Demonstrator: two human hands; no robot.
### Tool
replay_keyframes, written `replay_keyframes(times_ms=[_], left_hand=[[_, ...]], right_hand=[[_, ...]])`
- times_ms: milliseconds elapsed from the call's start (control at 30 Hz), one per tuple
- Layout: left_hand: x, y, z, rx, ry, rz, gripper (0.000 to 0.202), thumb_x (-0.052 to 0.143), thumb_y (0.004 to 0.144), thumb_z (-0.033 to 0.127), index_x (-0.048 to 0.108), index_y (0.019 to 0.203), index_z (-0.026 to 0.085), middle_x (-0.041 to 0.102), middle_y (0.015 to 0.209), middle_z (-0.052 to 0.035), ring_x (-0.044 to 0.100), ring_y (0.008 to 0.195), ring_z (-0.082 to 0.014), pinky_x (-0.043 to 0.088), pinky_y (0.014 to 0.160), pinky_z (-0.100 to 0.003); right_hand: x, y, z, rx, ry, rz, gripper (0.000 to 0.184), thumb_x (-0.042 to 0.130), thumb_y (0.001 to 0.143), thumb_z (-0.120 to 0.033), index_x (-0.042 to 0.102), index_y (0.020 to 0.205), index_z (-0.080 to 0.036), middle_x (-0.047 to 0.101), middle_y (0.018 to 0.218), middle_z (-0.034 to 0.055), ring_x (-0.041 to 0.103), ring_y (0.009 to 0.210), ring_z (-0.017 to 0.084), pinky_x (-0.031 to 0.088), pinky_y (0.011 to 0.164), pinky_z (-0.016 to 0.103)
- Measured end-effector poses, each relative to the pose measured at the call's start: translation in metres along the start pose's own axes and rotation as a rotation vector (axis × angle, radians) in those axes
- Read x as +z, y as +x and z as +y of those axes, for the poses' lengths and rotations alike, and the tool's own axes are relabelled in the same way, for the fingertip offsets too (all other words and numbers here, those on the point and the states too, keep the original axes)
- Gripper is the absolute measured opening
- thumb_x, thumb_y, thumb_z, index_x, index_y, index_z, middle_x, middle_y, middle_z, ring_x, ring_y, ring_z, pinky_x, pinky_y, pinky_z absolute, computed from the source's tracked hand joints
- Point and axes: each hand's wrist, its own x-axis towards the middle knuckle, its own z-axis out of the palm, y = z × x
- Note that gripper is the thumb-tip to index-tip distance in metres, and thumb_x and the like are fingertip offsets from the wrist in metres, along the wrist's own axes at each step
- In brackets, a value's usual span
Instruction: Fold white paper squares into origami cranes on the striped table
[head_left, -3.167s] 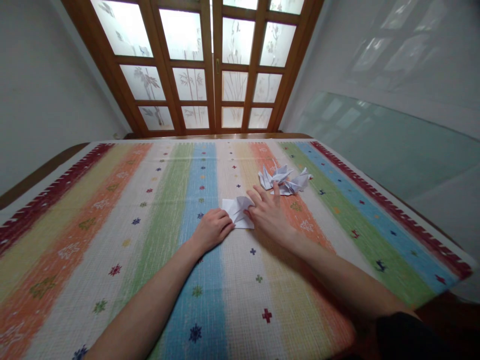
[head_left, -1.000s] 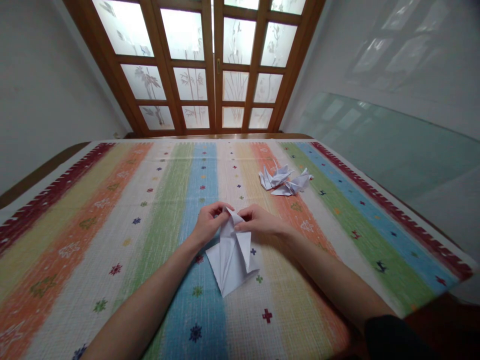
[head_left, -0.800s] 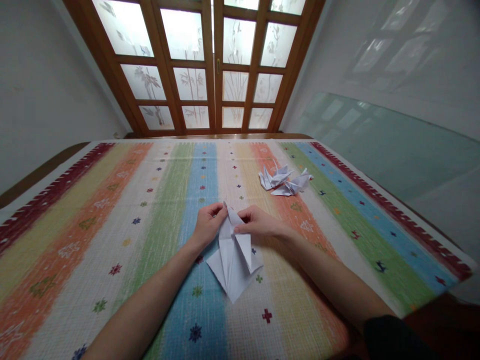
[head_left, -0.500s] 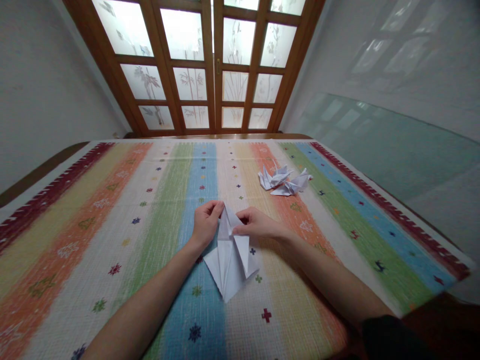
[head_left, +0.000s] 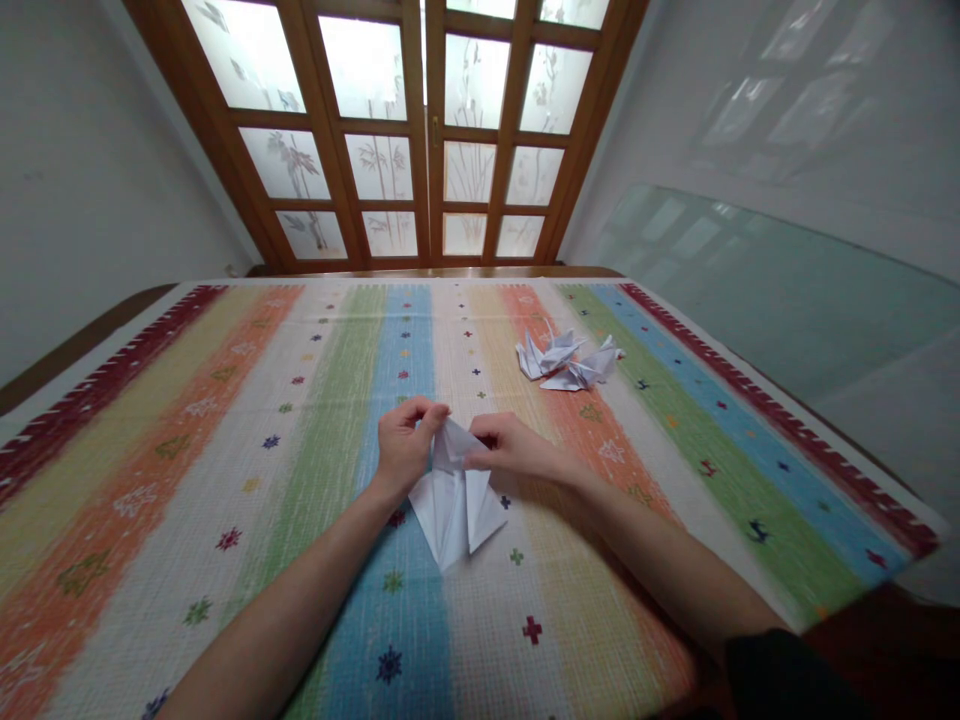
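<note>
We hold a partly folded white paper (head_left: 455,505) by its top. Our left grip (head_left: 405,445) is pinched shut on the upper left edge, and our right grip (head_left: 510,448) grasps the upper right flap. The paper hangs between them, with its lower point over the blue stripe of the striped tablecloth (head_left: 300,450) on the desk (head_left: 82,345). Two paper cranes (head_left: 570,360) lie well apart, beyond the right grip.

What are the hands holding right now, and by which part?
The folded white paper, pinched at its far end by the left hand and right hand.
</note>
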Motion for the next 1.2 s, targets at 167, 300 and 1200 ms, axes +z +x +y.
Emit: replay_keyframes(times_ms=[167, 300, 1200], left_hand=[[-0.005, 0.001, -0.01, 0.049, -0.092, -0.18, 0.067, 0.035, 0.085, 0.072, 0.069, 0.092, 0.015, 0.072, 0.083, -0.0095, 0.064, 0.074, -0.0188, 0.049, 0.068, -0.031], [-0.011, 0.002, -0.027, 0.054, 0.111, -0.477, 0.074, 0.025, 0.086, 0.074, 0.071, 0.097, 0.017, 0.073, 0.098, -0.0103, 0.066, 0.093, -0.0228, 0.049, 0.087, -0.037], [-0.012, -0.001, -0.041, 0.417, 0.662, -0.664, 0.015, 0.056, 0.084, 0.021, 0.07, 0.091, 0.023, 0.071, 0.108, -0.005, 0.056, 0.115, -0.0269, 0.04, 0.099, -0.049]], right_hand=[[0.001, 0.001, 0.02, -0.251, -0.306, 0.383, 0.017, 0.061, 0.079, -0.007, 0.072, 0.082, -0.019, 0.065, 0.079, 0.003, 0.057, 0.075, 0.014, 0.043, 0.07, 0.026], [0.002, 0.001, 0.038, -0.314, -0.436, 0.419, 0.021, 0.059, 0.081, -0.006, 0.073, 0.088, -0.02, 0.068, 0.084, 0.0054, 0.059, 0.079, 0.016, 0.045, 0.072, 0.028], [0.061, -0.082, -0.011, -0.352, -0.779, 0.018, 0.037, 0.05, 0.088, -0.022, 0.059, 0.12, -0.005, 0.065, 0.121, 0.019, 0.058, 0.116, 0.028, 0.047, 0.1, 0.04]])
